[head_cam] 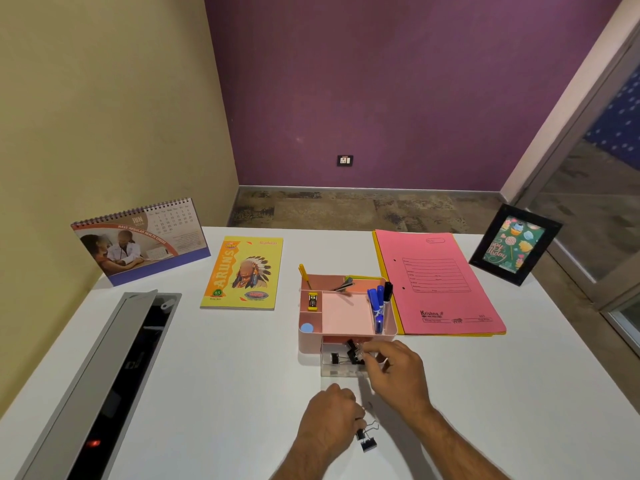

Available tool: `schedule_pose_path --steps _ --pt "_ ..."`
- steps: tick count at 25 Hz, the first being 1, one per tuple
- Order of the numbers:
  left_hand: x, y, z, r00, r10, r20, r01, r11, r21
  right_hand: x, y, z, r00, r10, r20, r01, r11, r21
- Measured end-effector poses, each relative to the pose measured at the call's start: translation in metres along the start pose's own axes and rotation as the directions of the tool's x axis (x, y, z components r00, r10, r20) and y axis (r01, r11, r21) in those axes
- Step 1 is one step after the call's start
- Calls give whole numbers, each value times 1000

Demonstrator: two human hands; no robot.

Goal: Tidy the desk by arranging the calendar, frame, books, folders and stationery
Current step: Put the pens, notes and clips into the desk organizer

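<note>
We are holding a black binder clip in the pinched fingers of our right hand over the clear drawer standing open at the near side of the pink organizer, where another clip is lying. Our left hand, nearer to us, is curling shut around more binder clips just above the white desk. Blue markers are standing in the organizer's right compartment. Farther out, the pink folder is lying to the right, the yellow notebook left, the calendar far left, the frame far right.
</note>
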State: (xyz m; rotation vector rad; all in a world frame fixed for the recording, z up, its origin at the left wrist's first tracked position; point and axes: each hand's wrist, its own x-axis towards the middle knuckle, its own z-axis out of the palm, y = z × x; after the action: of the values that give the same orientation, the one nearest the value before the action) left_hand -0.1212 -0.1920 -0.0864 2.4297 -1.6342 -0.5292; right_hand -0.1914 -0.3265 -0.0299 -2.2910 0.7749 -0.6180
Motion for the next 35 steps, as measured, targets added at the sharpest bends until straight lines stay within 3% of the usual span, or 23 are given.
schedule_pose_path --steps 4,9,13,17,22,24,27,29,31,33,35 --pt "-2 0 1 981 -184 -57 165 957 -240 -6 5 -2 999 1 -32 0 1000 24" --pt "-1 3 -1 945 -325 -18 257 780 -571 -7 5 -2 998 -30 -62 35 996 76" --pt "4 8 -8 925 -361 -121 133 604 -786 -6 0 -4 995 -62 -77 71 990 123" --pt "13 18 -22 850 -471 -235 17 472 -882 -3 -4 -6 999 -37 -40 44 979 200" --pt "17 15 -40 809 -521 -270 -49 400 -915 5 -4 -12 995 33 97 -65 936 346" --pt "16 15 -43 799 -533 -277 -37 416 -909 8 -4 -12 991 61 117 -98 932 349" --pt "8 10 -31 802 -502 -323 26 570 -821 14 -3 -8 991 83 102 -110 948 298" --pt "-3 6 -17 903 -342 -261 45 679 -733 17 -5 -5 993 56 107 -78 972 222" --pt "-12 -1 -5 982 -90 -164 -1 875 -485 19 -7 -1 990 31 137 -49 990 132" --pt "-15 -5 2 997 46 -58 -62 946 -317 20 -9 2 985 10 170 -19 998 55" --pt "-16 -6 2 999 39 -24 -45 957 -285 19 -8 4 979 -8 203 3 1000 25"
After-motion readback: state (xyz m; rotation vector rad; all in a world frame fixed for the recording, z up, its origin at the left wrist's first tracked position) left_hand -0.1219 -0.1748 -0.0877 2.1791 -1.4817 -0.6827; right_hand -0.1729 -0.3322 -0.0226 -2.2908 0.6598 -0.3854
